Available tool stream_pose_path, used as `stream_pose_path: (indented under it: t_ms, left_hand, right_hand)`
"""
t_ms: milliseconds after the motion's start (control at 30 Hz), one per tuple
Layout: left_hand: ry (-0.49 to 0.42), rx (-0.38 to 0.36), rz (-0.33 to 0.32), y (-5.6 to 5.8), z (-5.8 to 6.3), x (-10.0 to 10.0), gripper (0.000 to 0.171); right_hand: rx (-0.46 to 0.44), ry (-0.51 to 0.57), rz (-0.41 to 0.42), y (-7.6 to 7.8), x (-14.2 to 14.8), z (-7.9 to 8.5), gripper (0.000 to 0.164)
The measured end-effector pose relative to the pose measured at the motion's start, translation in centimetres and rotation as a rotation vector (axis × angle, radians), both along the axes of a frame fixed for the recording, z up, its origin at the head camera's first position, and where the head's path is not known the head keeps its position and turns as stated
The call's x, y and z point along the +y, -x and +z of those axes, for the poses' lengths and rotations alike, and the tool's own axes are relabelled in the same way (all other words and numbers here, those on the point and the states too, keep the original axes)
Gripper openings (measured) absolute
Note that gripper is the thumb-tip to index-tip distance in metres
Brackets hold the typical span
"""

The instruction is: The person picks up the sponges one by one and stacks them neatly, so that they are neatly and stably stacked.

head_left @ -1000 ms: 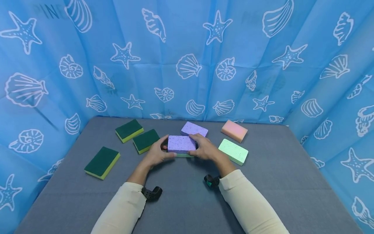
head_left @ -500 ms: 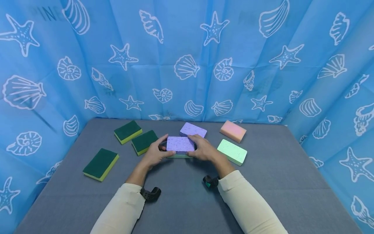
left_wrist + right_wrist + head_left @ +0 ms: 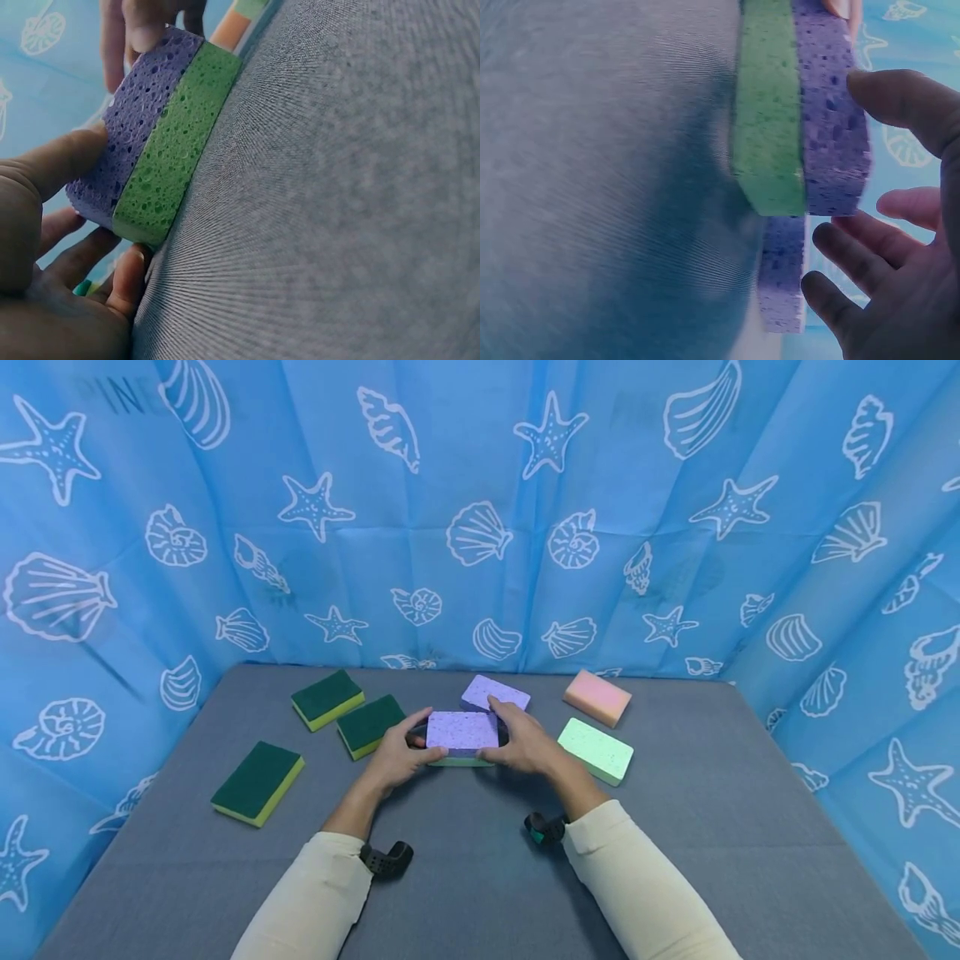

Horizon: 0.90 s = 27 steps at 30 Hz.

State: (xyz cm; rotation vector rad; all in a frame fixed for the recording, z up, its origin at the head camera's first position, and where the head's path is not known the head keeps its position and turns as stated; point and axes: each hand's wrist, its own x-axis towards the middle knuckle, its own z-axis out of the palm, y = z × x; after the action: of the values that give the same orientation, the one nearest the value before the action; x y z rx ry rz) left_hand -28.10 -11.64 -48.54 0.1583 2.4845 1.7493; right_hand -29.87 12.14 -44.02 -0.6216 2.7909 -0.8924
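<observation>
Because the purple sponge (image 3: 461,729) rests on the green sponge (image 3: 180,127) between the fingertips, the left hand (image 3: 395,758) lightly pinches its end and the right hand (image 3: 527,745), thumb touching its near side, has its other fingers loosely spread, apparently to steady both.

The gray, cloth-covered table (image 3: 480,893) is closed in at the back and on both sides by a wavy blue curtain (image 3: 450,443), on which white shells (image 3: 477,533) and white starfish (image 3: 551,437) can be seen.
</observation>
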Motion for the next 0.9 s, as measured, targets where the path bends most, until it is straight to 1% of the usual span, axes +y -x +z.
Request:
stream_pose_path:
  t_ms: [267, 467, 633, 767, 900]
  left_hand:
    - [0.004, -0.018, -0.006, 0.1, 0.0, -0.1, 0.074]
    - [0.002, -0.02, -0.002, 0.1, 0.0, -0.1, 0.074]
    - [0.009, -0.004, -0.01, 0.2, -0.1, 0.0, 0.074]
    - [0.007, -0.005, -0.007, 0.1, 0.0, 0.0, 0.074]
    - [0.012, -0.006, 0.0, 0.1, 0.0, -0.1, 0.074]
  right_hand:
    - [0.036, 0.031, -0.009, -0.7, 0.7, 2.4, 0.094]
    - [0.066, 0.066, -0.008, -1.8, 1.9, 4.3, 0.095]
    - [0.128, 0.069, -0.014, -2.8, 3.1, 6.0, 0.097]
    - [0.184, 0.063, -0.02, -3.5, 4.0, 7.3, 0.098]
    - [0.24, 0.089, -0.018, -4.1, 4.9, 8.3, 0.097]
